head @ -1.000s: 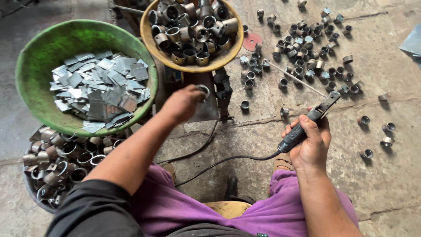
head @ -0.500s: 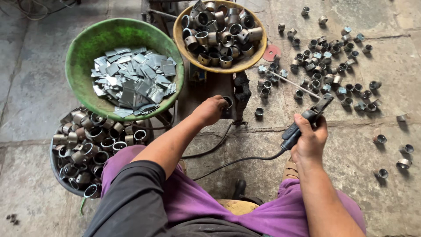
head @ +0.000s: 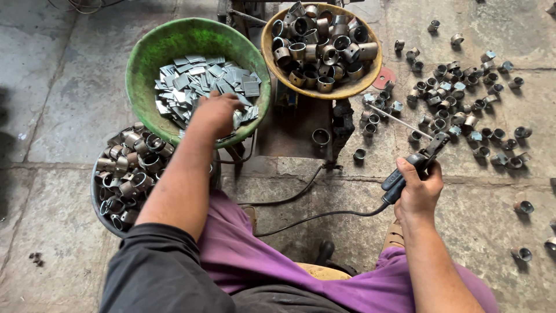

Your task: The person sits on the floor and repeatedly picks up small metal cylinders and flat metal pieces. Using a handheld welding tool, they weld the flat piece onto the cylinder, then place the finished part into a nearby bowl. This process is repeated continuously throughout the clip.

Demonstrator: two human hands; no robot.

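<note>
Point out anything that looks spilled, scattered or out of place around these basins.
Many metal rings lie scattered loose over the concrete floor on the right, rather than in the yellow basin. A small red disc lies among them. The flat plates stay inside the green basin.

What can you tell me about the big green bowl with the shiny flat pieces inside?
The round green bowl sits on the grey stone floor, left of a yellow bowl of metal rings. Its inside looks worn and scuffed, with a thick rim. A heap of small flat silvery metal plates lies in it. The person's left hand reaches over its near edge onto the plates. Its near side overlaps a dark tub of metal rings.
</note>
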